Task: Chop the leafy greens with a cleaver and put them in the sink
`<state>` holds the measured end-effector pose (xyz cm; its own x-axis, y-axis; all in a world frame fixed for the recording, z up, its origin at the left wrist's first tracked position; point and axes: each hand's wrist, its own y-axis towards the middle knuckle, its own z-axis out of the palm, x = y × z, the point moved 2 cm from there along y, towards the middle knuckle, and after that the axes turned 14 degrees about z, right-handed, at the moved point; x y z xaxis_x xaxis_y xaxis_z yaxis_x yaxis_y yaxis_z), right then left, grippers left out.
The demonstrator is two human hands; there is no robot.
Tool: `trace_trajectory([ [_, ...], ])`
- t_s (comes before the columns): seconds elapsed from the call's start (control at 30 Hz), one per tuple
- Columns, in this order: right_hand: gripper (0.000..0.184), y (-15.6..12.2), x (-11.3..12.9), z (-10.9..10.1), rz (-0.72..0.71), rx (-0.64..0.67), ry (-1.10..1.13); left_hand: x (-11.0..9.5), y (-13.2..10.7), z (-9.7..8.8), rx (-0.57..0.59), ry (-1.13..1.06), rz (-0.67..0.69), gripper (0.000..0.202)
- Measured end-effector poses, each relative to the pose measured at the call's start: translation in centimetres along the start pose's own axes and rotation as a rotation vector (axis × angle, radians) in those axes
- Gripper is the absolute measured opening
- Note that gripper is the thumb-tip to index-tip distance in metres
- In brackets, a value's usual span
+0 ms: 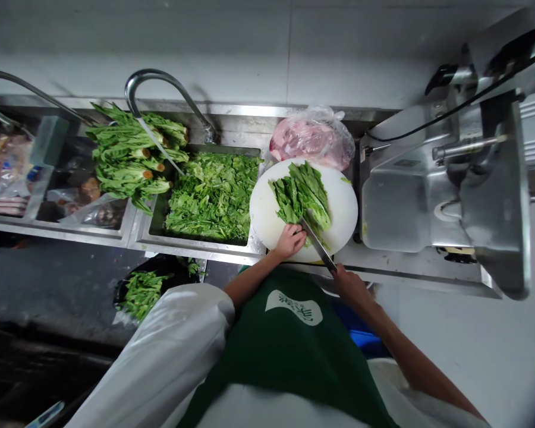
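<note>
A bunch of leafy greens (310, 193) lies on a round white cutting board (263, 199). My right hand (346, 284) is wrapped round the handle of a knife (317, 245), whose blade slants up and left across the lower end of the bunch. Close to the blade's tip, on its left side, my left hand (290, 240) rests with curled fingers against the lower left of the greens. Part of what those fingers press on is hidden. Small cut bits show beside the blade.
Chopped greens fill the sink basin (205, 242) on the left, under a curved faucet (160, 74). Whole stalks (131, 154) are piled beside it. Bagged meat (312, 138) sits behind the board. A metal slicing machine (396, 202) stands right. A black bin (164, 270) below holds trimmings.
</note>
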<state>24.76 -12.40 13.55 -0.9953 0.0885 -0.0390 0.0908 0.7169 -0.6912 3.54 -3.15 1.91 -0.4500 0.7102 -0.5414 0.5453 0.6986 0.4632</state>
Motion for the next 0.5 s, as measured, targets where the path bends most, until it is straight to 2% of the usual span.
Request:
trace_trajectory([
  [0.33,0.025,-0.05,0.66,-0.35,0.009,0.023,0.035,0.3,-0.35,0.25,0.076,-0.029,-0.035,0.029],
  [0.5,0.027,-0.33,-0.03,-0.16,-0.023,0.023,0.074,0.32,-0.37,0.25,0.07,-0.018,-0.055,0.029],
])
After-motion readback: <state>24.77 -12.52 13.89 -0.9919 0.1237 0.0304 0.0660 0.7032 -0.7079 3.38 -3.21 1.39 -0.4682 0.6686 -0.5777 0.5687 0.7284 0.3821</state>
